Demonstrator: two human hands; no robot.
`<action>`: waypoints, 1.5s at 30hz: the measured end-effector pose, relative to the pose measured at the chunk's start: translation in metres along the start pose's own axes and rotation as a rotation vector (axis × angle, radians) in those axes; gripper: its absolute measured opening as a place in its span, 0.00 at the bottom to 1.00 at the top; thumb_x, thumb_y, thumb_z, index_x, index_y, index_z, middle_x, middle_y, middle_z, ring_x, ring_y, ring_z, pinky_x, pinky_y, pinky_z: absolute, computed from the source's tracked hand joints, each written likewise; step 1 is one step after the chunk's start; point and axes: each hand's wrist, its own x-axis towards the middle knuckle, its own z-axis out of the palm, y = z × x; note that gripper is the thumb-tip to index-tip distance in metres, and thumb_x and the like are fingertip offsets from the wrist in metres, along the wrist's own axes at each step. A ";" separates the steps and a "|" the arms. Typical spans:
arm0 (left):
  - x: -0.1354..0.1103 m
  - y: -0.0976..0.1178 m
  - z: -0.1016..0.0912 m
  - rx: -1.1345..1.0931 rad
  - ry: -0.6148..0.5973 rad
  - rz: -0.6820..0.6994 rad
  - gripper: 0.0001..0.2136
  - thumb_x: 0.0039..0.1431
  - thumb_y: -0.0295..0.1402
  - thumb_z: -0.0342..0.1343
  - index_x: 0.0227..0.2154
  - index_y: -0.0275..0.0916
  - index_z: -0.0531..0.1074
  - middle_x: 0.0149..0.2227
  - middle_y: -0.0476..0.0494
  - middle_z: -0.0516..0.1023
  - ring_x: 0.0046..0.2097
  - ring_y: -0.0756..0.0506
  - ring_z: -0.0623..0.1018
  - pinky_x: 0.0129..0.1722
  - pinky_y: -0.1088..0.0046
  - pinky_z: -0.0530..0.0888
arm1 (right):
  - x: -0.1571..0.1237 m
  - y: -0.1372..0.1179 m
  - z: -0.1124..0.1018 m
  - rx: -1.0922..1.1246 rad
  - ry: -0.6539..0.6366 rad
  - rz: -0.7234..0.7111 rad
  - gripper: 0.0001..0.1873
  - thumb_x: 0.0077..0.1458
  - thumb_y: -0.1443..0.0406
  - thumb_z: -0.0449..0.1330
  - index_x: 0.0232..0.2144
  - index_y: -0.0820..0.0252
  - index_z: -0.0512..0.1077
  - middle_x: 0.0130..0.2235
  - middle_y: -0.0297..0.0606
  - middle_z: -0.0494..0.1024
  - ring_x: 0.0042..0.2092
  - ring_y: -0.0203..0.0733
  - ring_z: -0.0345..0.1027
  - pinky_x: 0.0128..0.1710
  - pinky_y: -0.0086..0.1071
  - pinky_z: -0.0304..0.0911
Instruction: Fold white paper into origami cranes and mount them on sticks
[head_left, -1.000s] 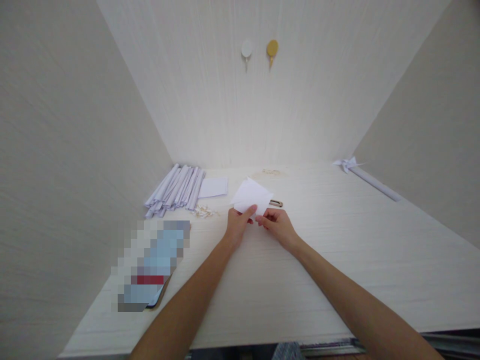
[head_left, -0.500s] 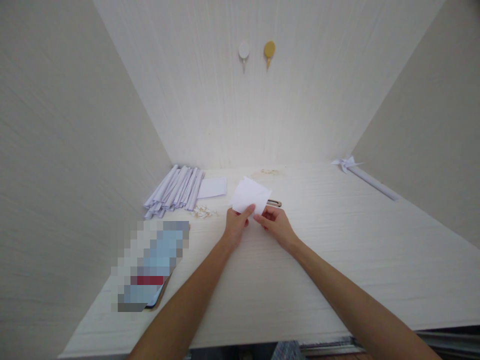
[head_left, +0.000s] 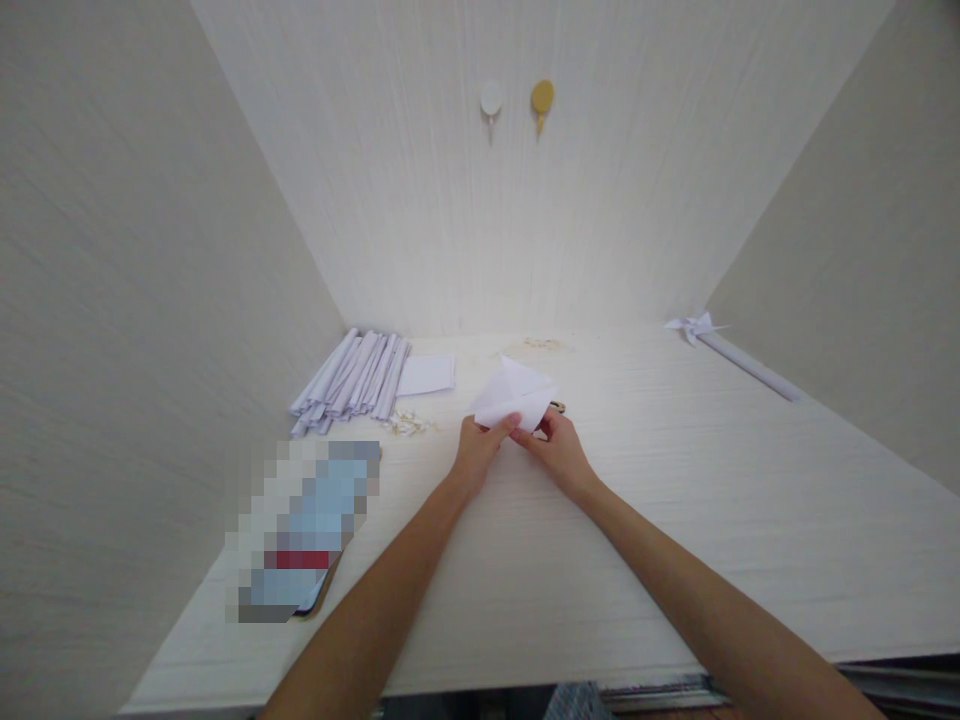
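White paper (head_left: 516, 388) has shifted slightly right since a moment ago, over the counter (head_left: 480, 620); the left hand (head_left: 478, 448) clamps its near edge, thumb on top, likely for steadiness, the right hand (head_left: 561, 452) pinching its near corner.

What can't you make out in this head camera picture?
All in the head view:
Left hand and right hand: some fingers, hidden by the white paper.
Small tool: partly hidden behind that paper.
Phone-like object: face obscured by pixelation.
Little pieces beside the paper rolls: too small to identify.
Forearms: cut off by bottom edge.
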 end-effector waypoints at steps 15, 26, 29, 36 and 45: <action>0.009 0.002 -0.009 -0.059 0.147 0.039 0.13 0.32 0.39 0.63 0.17 0.35 0.69 0.17 0.53 0.66 0.18 0.57 0.59 0.16 0.81 0.54 | 0.000 -0.002 -0.003 0.129 0.069 0.046 0.11 0.39 0.59 0.61 0.19 0.60 0.66 0.18 0.29 0.64 0.20 0.32 0.55 0.19 0.28 0.53; 0.000 -0.002 -0.001 0.080 0.004 -0.030 0.10 0.32 0.34 0.63 0.18 0.33 0.70 0.17 0.50 0.69 0.17 0.55 0.63 0.15 0.78 0.57 | 0.003 -0.007 -0.008 0.466 0.242 0.137 0.16 0.32 0.58 0.64 0.17 0.58 0.60 0.17 0.25 0.60 0.18 0.28 0.49 0.16 0.25 0.45; 0.000 -0.001 -0.001 0.067 0.034 -0.022 0.11 0.32 0.34 0.63 0.18 0.33 0.70 0.17 0.50 0.70 0.18 0.54 0.64 0.16 0.78 0.58 | 0.002 -0.006 -0.006 0.408 0.177 0.148 0.18 0.34 0.55 0.64 0.17 0.58 0.60 0.15 0.25 0.60 0.17 0.28 0.50 0.16 0.25 0.45; 0.003 -0.002 -0.003 -0.040 0.060 -0.015 0.11 0.33 0.34 0.63 0.21 0.34 0.70 0.19 0.51 0.71 0.19 0.54 0.65 0.17 0.78 0.59 | -0.001 -0.004 -0.005 0.183 -0.080 0.053 0.21 0.42 0.50 0.57 0.14 0.59 0.61 0.13 0.27 0.59 0.17 0.29 0.49 0.17 0.27 0.44; 0.003 0.001 -0.002 -0.096 0.080 -0.037 0.11 0.32 0.33 0.63 0.19 0.34 0.69 0.18 0.51 0.70 0.19 0.54 0.65 0.16 0.78 0.59 | -0.002 -0.009 -0.004 0.246 -0.155 0.123 0.15 0.40 0.56 0.59 0.16 0.60 0.64 0.14 0.26 0.61 0.18 0.28 0.50 0.19 0.26 0.45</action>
